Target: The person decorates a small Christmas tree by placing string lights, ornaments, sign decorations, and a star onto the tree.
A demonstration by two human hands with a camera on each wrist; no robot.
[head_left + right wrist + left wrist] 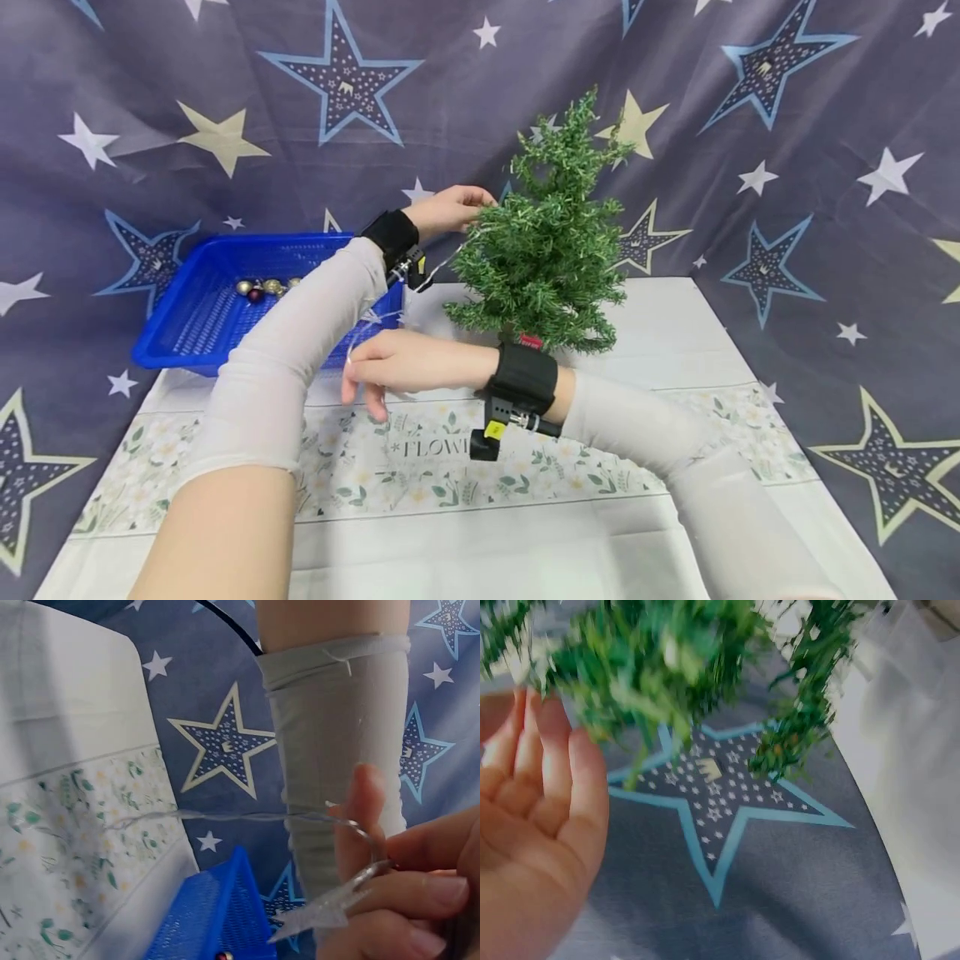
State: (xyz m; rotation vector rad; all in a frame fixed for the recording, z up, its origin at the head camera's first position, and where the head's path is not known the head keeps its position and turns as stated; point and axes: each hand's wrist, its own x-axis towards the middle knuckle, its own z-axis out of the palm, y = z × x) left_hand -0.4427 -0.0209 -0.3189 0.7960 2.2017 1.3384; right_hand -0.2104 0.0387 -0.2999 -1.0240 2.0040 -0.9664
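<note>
A small green artificial Christmas tree (551, 233) stands on the table. At its left side is my left hand (452, 208); the left wrist view has its fingers (585, 765) fairly straight, tips at the needles. A thin clear string-light wire (442, 265) hangs from the branches beside that hand. My right hand (397, 362) is lower, left of the tree's base, palm down. Between thumb and fingers it pinches the wire (225, 816), which loops up toward the basket. A clear star-shaped piece (319, 911) dangles at those fingers in the right wrist view.
At the left is a blue plastic basket (202, 327) holding several small gold baubles (272, 287) and a dark red bauble (255, 295). A floral-banded white cloth (480, 542) covers the table. Star-patterned curtain (465, 108) surrounds the back and sides.
</note>
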